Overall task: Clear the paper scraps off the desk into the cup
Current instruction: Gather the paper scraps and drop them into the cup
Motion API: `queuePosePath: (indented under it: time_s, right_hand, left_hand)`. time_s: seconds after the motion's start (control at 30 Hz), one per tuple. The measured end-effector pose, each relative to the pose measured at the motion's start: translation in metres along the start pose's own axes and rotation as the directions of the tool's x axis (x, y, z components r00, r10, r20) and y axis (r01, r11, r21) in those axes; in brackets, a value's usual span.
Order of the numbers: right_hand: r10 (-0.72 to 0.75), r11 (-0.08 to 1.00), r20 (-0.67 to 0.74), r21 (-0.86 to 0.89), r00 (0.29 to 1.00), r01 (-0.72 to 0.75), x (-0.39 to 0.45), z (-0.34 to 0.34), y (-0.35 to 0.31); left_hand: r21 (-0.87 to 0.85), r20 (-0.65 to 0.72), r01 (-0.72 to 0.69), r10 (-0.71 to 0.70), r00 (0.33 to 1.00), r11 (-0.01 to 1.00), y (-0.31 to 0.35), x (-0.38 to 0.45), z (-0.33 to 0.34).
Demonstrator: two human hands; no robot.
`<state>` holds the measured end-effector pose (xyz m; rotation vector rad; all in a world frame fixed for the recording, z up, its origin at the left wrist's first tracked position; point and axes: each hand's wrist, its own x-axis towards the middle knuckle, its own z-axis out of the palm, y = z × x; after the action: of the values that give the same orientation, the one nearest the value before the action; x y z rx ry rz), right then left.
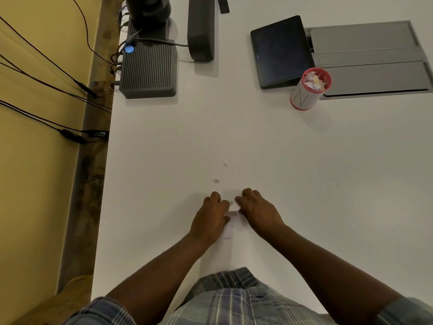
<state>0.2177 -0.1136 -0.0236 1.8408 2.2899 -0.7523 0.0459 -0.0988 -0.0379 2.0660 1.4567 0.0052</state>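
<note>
Both hands lay low on the white bench (281,160), close to its near edge and well apart from the cup (309,89), which stood upright far up and to the right of them. The left hand (210,219) and the right hand (257,209) faced each other, knuckles up, with a small heap of white paper scraps (233,209) between them. The fingers (216,199) of each hand were curled inward and touched the heap from either side; whether any scrap was truly pinched could not be told.

A further pale scrap (228,232) lay just beside the left hand, on the side away from the cup. Two loose bits (216,181) sat a little beyond the fingertips, toward the far side of the bench.

The cup was white with a red rim and red base, and torn paper filled it to the top. Just behind the cup leaned a dark tablet (281,51), and beside the cup lay a grey metal panel (375,59) set into the bench. A ribbed dark box (148,70) sat far to the left of the cup, at the bench's edge.
</note>
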Motion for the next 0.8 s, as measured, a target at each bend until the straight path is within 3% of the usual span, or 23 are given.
queuePosePath:
  time_s: [0.17, 0.37, 0.5, 0.6, 0.8]
  right_hand:
    - [-0.011, 1.000, -0.063, 0.001, 0.998, 0.011, -0.002, -0.001, 0.003]
    - [0.135, 0.971, -0.122, 0.214, 0.983, -0.107, 0.006, -0.012, 0.013]
    - [0.313, 0.886, -0.150, 0.402, 0.938, -0.231, 0.010, -0.025, 0.022]
    - [0.410, 0.785, -0.094, 0.543, 0.907, -0.299, 0.012, -0.036, 0.030]
    - [0.480, 0.584, 0.044, 0.730, 0.876, -0.356, 0.016, -0.051, 0.040]
  left_hand:
    - [-0.144, -0.046, -0.007, 0.000, 0.999, 0.990, -0.002, -0.003, -0.007]
    - [-0.266, -0.031, 0.064, -0.075, 0.997, 0.962, -0.007, 0.010, -0.020]
    - [-0.353, -0.022, 0.177, -0.197, 0.980, 0.919, -0.014, 0.021, -0.030]
    - [-0.467, -0.017, 0.241, -0.281, 0.960, 0.851, -0.019, 0.030, -0.042]
    - [-0.690, 0.052, 0.292, -0.357, 0.933, 0.662, -0.021, 0.044, -0.061]
